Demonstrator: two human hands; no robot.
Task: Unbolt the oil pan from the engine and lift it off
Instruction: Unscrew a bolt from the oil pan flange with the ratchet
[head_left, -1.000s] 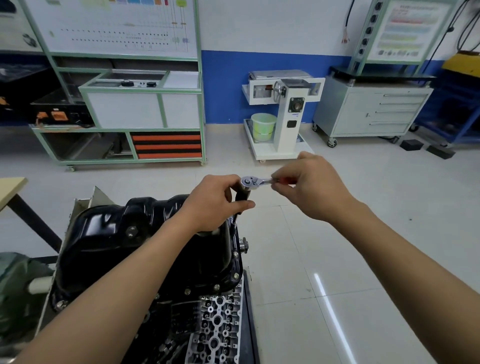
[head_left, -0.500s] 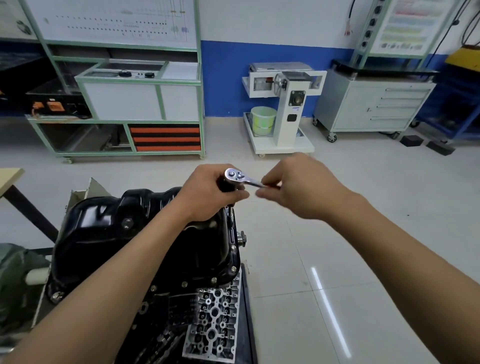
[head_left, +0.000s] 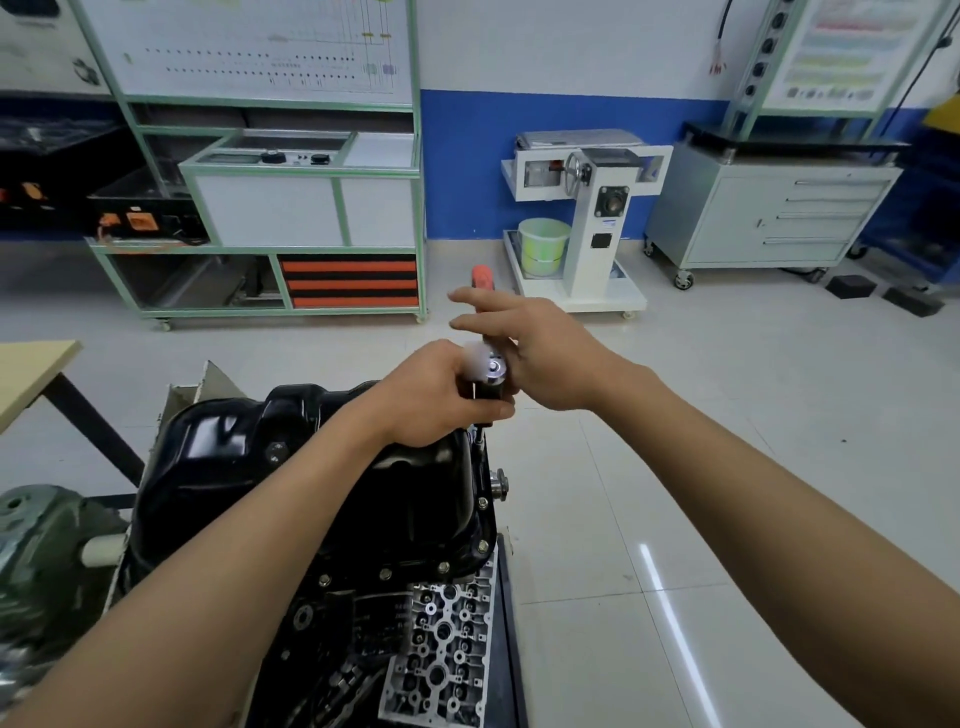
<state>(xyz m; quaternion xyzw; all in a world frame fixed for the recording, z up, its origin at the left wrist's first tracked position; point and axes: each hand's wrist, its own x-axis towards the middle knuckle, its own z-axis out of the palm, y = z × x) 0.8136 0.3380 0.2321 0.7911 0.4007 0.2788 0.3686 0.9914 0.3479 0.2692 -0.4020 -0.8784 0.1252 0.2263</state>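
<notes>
The black oil pan (head_left: 234, 457) sits bolted on the upturned engine (head_left: 395, 623); bolt heads (head_left: 385, 574) line its near flange. My left hand (head_left: 436, 400) grips the top of a ratchet wrench (head_left: 492, 370) whose extension bar (head_left: 480, 436) runs down to the pan's right flange. The wrench handle points away from me, its red end (head_left: 482, 275) showing past my right hand (head_left: 540, 353). That hand lies across the handle with the index and middle fingers straight, pointing left; the thumb is hidden.
A wooden table (head_left: 31, 374) stands at the left, a green machine part (head_left: 36, 545) below it. Across the tiled floor are a green-framed trainer bench (head_left: 291, 208), a white stand (head_left: 597, 218) with a green bucket (head_left: 543, 247), and a grey drawer cabinet (head_left: 769, 218).
The wrench handle has swung from pointing right to pointing away from me. My right hand followed it and its fingers went from pinching to straight. My left hand stayed on the wrench head.
</notes>
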